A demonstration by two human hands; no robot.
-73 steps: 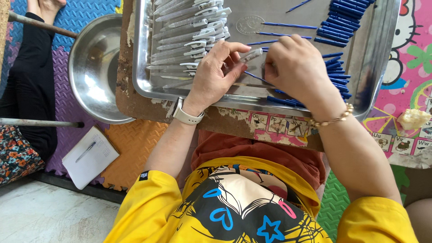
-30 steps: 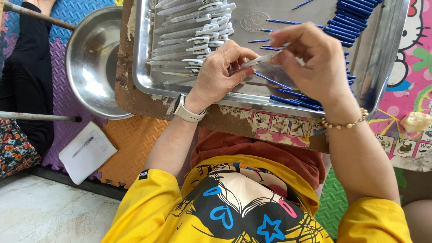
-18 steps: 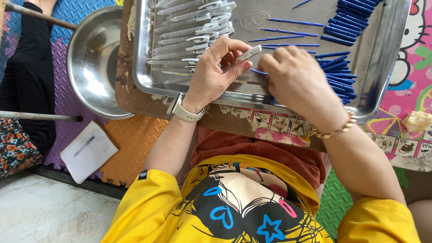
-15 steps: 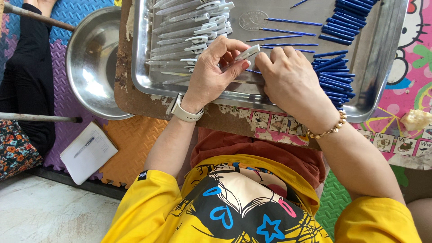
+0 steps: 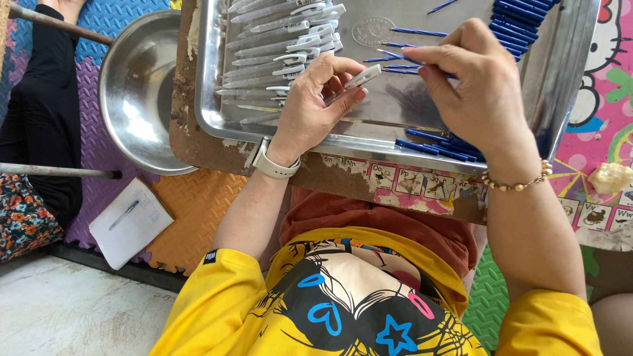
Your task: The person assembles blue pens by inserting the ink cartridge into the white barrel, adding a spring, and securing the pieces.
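We see our left hand [image 5: 316, 105] pinching a white pen barrel [image 5: 361, 76] over the steel tray [image 5: 573, 72]. Our right hand [image 5: 478, 86] pinches a thin blue refill [image 5: 395, 55]. Beside the tray stand a metal bowl [image 5: 135, 99] and a notepad [image 5: 132, 221].

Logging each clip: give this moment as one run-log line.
left hand: holds pale pen barrel | right hand: pinches blue refill | both over steel tray | round bowl beside

Single head-worn view, steeply downward, close over the tray [image 5: 217, 99]
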